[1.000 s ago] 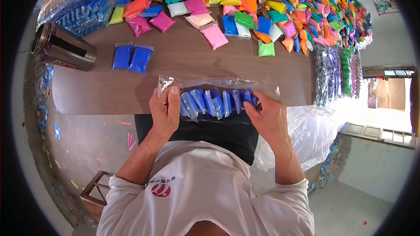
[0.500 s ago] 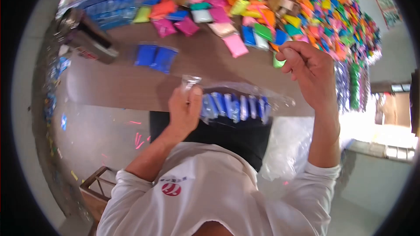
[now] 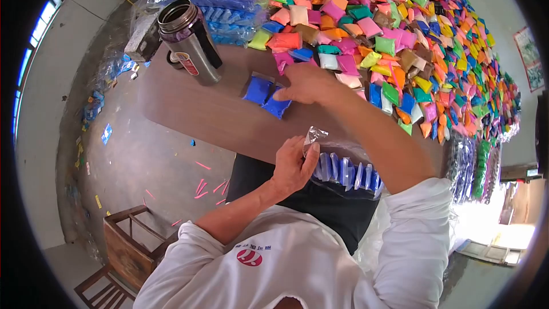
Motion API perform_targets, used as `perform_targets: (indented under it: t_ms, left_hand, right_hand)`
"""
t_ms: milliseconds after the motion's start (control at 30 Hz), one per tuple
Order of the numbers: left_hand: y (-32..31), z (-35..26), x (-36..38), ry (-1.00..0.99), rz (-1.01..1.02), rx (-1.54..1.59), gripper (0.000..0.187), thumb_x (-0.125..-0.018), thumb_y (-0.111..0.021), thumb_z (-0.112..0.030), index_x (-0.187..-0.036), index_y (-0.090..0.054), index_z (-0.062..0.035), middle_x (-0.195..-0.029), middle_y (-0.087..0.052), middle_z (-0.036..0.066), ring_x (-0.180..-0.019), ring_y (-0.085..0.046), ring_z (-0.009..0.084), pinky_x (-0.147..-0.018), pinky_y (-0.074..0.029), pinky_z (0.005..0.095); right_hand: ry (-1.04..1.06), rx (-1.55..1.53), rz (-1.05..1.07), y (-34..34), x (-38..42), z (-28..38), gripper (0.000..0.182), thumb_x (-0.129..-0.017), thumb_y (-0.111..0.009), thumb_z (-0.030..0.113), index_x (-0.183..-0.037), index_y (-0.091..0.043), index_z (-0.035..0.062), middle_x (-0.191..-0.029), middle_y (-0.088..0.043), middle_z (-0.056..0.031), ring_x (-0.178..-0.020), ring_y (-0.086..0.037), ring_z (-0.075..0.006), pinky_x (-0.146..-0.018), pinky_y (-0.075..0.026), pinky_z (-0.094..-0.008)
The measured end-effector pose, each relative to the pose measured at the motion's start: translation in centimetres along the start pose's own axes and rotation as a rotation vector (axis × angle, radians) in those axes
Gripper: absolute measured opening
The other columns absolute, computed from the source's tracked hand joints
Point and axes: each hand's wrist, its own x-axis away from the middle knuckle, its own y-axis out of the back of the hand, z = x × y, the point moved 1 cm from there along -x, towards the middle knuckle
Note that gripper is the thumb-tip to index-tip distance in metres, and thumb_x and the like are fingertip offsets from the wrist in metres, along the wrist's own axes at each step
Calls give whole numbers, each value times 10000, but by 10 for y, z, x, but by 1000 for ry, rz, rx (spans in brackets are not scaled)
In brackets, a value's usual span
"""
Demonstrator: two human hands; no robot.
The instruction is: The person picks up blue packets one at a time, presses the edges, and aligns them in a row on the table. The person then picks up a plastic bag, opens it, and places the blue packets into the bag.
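My left hand [image 3: 293, 164] is closed on the gathered end of a clear plastic bag [image 3: 315, 135] at the table's near edge. Inside that bag, a row of blue packets [image 3: 346, 173] stands on edge, stretching to the right of my fingers. My right hand [image 3: 309, 84] reaches across the table with thumb and fingers apart, slightly blurred. Its thumb tip overlaps the right one of two flat blue packets [image 3: 277, 105]. The other blue packet [image 3: 258, 90] lies just left of it.
A steel flask [image 3: 191, 43] stands open at the left, its lid beside it. Small packets of many colours [image 3: 389, 46] are heaped across the back and right of the table [image 3: 189, 103]. Filled clear bags [image 3: 229, 14] lie behind the flask. A wooden stool [image 3: 134, 240] is at lower left.
My right hand has swung left from above the right side of the table to the two blue packets. My left hand keeps its hold on the bag. The view has shifted.
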Motion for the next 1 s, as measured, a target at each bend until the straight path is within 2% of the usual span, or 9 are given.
perform_targets:
  t_ms: [167,267,400,533,600,667,767,967,1000]
  left_hand:
    - [1,1,-1,-12,-17,-33,211,-917,-542,-168,-744,-538,-46,-686,-492,149,-658,-480,349,-609,-381,429]
    - [3,3,4,26,2,-33,204,-917,-538,-174,-763,-555,-42,-712,-522,155,-684,-506,352,-617,-394,430]
    - [4,8,4,94,97,-33,215,-928,-517,-183,-775,-563,-38,-721,-538,151,-706,-526,336,-639,-407,423]
    - [2,8,3,34,93,-9,222,-943,-497,-170,-781,-556,-30,-714,-521,127,-688,-504,298,-647,-405,392]
    - [1,12,3,17,82,20,219,-948,-491,-161,-789,-556,-25,-716,-516,115,-685,-497,282,-648,-404,380]
    - [-1,15,5,13,77,46,220,-960,-485,-160,-823,-576,-14,-740,-535,100,-701,-506,258,-663,-412,363]
    - [-4,15,5,5,54,48,218,-966,-482,-164,-868,-596,-6,-775,-560,98,-723,-520,239,-681,-424,351]
    - [-6,11,3,-29,36,74,216,-974,-476,-158,-880,-594,-3,-775,-554,83,-721,-503,194,-664,-412,330]
    - [-5,12,3,-12,59,56,217,-975,-474,-156,-870,-586,-3,-763,-541,77,-709,-488,189,-653,-403,328]
  right_hand:
    - [51,1,95,-23,-15,-10,473,-737,-717,403,-974,-664,-2,-983,-645,-211,-925,-624,-355,-798,-486,-438]
    - [160,-33,-64,-1,11,-31,371,-748,-700,346,-901,-675,9,-873,-650,-197,-825,-631,-342,-731,-485,-430]
    - [-46,-192,-414,71,132,-25,278,-771,-658,289,-821,-651,16,-750,-637,-184,-693,-615,-327,-633,-468,-426]
    - [-430,-256,-640,69,270,-10,227,-741,-754,140,-882,-664,-13,-635,-587,-17,-569,-515,-56,-513,-408,-245]
    - [-508,-483,-743,35,313,-15,199,-714,-765,74,-866,-668,-11,-668,-612,3,-577,-520,-41,-524,-416,-207]
    - [-656,-528,-692,4,339,-18,166,-720,-752,37,-853,-666,-12,-688,-628,4,-585,-533,-40,-546,-430,-191]
    - [-742,-672,-866,-52,341,-23,158,-716,-762,30,-823,-653,-12,-646,-618,-21,-552,-537,-44,-499,-420,-198]
    - [-762,-338,-1021,-81,312,-32,146,-705,-763,33,-781,-638,28,-609,-574,-38,-489,-517,-92,-467,-408,-217]
    - [-746,-255,-974,-81,307,-34,146,-717,-755,81,-758,-621,39,-611,-577,-54,-474,-532,-166,-465,-427,-279]
